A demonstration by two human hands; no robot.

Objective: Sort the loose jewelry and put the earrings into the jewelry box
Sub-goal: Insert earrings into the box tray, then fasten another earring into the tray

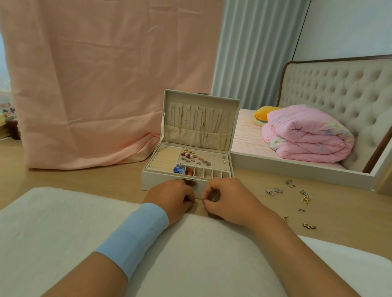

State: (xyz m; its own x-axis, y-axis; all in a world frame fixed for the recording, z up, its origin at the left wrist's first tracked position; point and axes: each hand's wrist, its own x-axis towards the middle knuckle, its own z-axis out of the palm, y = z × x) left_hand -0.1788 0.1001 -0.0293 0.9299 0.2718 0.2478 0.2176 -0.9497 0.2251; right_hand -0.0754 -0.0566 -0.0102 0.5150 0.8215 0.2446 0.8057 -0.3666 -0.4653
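Note:
A white jewelry box (168, 182) stands open on the wooden floor, necklaces hanging in its lid. Several earrings (195, 157) sit on its perforated pad, and blue and red pieces lie in the small front compartments. My left hand (171, 196) and my right hand (228, 199) meet just in front of the box, fingers curled. They seem to pinch something tiny between them, too small to identify. Loose earrings (303, 198) lie scattered on the floor to the right of my right hand.
A white cushion (79, 245) lies under my forearms. A pink curtain (89, 61) hangs behind the box on the left. A low bed with a folded pink quilt (310, 135) stands at the back right.

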